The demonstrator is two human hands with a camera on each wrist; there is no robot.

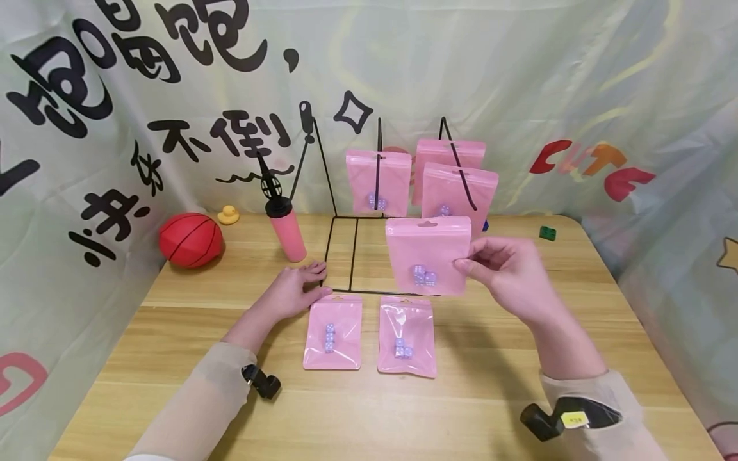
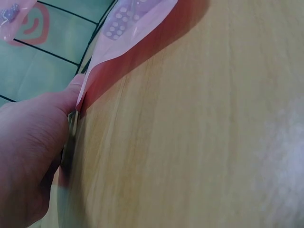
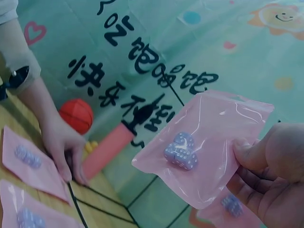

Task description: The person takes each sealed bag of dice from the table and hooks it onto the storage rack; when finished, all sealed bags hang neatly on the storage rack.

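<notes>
Pink pouch (image 1: 428,255) pinched, dice (image 1: 423,275) blurred inside

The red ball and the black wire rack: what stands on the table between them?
In the head view, a pink bottle with a black cap stands between the red ball and the black wire rack; a yellow rubber duck sits farther back.

Left hand (image 2: 28,156): in my left wrist view cut off by the left and bottom edges, fingertips hidden. Rear pink pouch (image 1: 446,150) on the wire rack (image 1: 340,256): mostly covered by the pouch before it. Green block (image 1: 547,233) near the table's far right corner: too small to identify.
</notes>
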